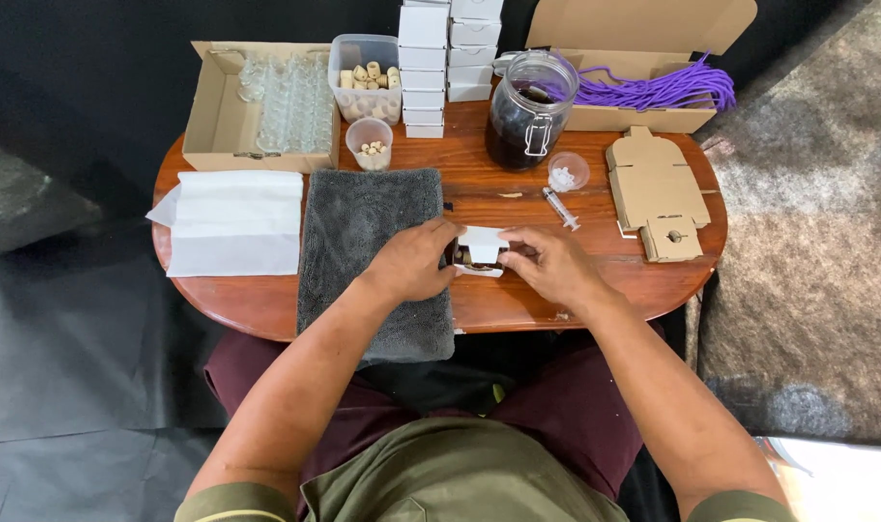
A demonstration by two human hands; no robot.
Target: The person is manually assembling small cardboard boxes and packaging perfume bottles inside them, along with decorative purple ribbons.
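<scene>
**Small white box held at table centre, flap being closed**

A small white box (pixel 481 251) is held between both hands at the near middle of the wooden table (pixel 518 300), just right of the grey towel (pixel 373 251). The left hand (pixel 411 261) is curled against the box's left end, fingers closed on it. The right hand (pixel 551 263) is cupped on the right end, fingertips on the top flap. A dark item is seen inside the box; what it is cannot be told.

Step judged: box being closed, flap partly folded over and not yet tucked.

Next move would call for the flap to be pressed down and tucked while the box is steadied from the left end, without crushing the thin card.

Around it:
- syringe (pixel 560 208) just far-right of the box, small cup (pixel 568 171) beyond it
- dark glass jar (pixel 529 108) at far centre
- stack of white boxes (pixel 424 68) far, left of the jar
- flat cardboard blanks (pixel 656 188) at right
- carton with purple cord (pixel 653 92) far right
- carton of glass vials (pixel 266 101) far left, tub of corks (pixel 365 77) beside it
- white paper (pixel 235 222) at left
</scene>
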